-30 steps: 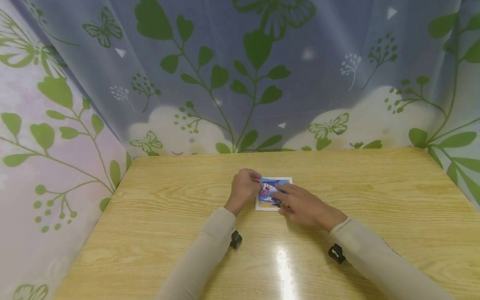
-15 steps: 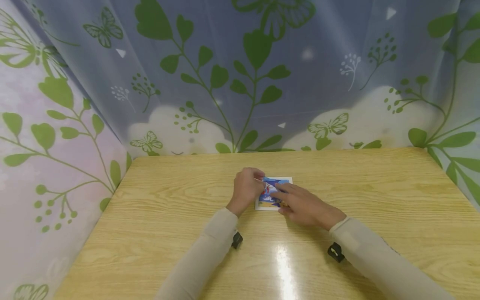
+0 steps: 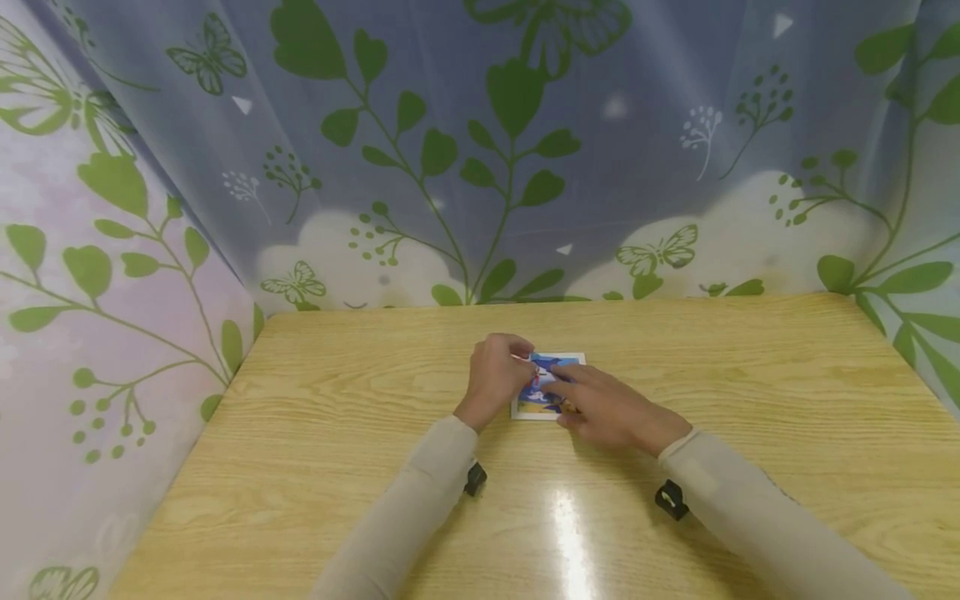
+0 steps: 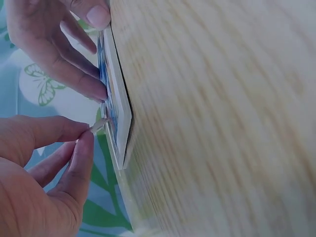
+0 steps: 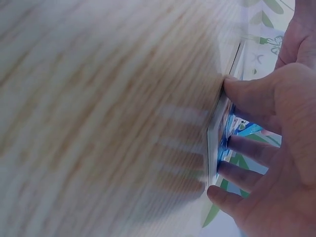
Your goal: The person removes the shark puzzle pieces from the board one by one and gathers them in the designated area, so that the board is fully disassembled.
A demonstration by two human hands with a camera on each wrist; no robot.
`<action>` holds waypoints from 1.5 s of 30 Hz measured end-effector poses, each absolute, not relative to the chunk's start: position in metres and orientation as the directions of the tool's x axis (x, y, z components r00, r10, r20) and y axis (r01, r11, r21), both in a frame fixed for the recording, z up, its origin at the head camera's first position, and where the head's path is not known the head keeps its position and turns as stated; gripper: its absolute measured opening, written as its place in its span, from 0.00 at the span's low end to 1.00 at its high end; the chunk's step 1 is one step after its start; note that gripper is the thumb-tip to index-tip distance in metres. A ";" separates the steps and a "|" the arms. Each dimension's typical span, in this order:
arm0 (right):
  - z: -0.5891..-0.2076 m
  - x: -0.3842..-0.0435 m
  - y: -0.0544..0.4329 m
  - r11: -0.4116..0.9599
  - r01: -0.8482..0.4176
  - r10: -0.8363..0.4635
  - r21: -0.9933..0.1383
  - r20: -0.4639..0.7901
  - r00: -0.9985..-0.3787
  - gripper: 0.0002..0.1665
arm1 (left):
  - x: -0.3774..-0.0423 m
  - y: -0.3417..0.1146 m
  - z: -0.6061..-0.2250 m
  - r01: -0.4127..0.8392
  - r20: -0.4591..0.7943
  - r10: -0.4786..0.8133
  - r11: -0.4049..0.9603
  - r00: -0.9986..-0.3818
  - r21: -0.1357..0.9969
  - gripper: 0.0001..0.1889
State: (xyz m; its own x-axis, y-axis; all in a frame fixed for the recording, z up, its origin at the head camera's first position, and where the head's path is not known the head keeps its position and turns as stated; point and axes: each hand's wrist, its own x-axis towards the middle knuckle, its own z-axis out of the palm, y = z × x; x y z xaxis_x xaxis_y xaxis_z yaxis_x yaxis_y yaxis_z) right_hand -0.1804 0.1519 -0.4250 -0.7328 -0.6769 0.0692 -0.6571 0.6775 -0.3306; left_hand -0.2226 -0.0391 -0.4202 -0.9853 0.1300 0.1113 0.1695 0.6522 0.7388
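A small square picture board point(image 3: 542, 402) with a white border and a blue, cartoon-like print lies flat on the table. My left hand point(image 3: 495, 379) is at its left side, with thumb and forefinger pinching a thin, pale, flat piece point(image 4: 100, 124) just above the printed face. In the right wrist view, a bright blue-and-white printed part point(image 5: 253, 129) shows behind the fingers. My right hand point(image 3: 611, 410) rests over the board's right part with fingers spread. Its thumb touches the board's edge, and other fingertips lie on the print. The hands hide much of the picture.
The wooden table point(image 3: 337, 392) reaches back to a curtain point(image 3: 585, 167) patterned with leaves and butterflies. Another patterned cloth point(image 3: 112, 333) hangs at the left. A black wrist device point(image 3: 671, 500) sits under the right sleeve, and a glare streak marks the tabletop's front.
My left hand has shifted slightly right over the board, now covering more of its left part. The right hand and the board have stayed in nearly the same place.
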 end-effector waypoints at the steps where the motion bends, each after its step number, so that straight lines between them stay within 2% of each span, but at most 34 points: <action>1: -0.425 -0.181 0.152 0.676 -0.656 -0.677 -0.336 0.069 -0.733 0.28 | -0.223 -0.039 -0.420 0.164 0.107 0.126 0.649 -0.986 0.743 0.14; 14: -0.426 -0.184 0.153 0.709 -0.595 -0.660 -0.377 -0.061 -0.749 0.33 | -0.227 -0.041 -0.422 0.128 0.085 0.097 0.641 -0.992 0.757 0.14; 26: -0.426 -0.184 0.153 0.707 -0.602 -0.665 -0.372 -0.058 -0.745 0.33 | -0.226 -0.045 -0.416 0.106 0.064 0.089 0.628 -0.994 0.771 0.13; 34: -0.426 -0.184 0.152 0.724 -0.575 -0.645 -0.382 -0.080 -0.760 0.33 | -0.231 -0.067 -0.419 0.082 0.054 0.064 0.594 -0.996 0.800 0.12; 45: -0.426 -0.181 0.154 0.702 -0.594 -0.664 -0.393 -0.058 -0.746 0.33 | -0.231 -0.111 -0.419 0.007 0.013 -0.006 0.562 -1.000 0.827 0.12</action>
State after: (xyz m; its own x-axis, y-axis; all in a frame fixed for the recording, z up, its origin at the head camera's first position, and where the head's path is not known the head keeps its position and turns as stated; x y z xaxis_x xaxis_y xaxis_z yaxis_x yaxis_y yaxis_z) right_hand -0.1814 0.1539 -0.4260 -0.7458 -0.6636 -0.0581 -0.5941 0.7021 -0.3927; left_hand -0.2311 -0.1112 -0.4193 -0.9999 -0.0061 0.0127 0.0070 0.5617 0.8273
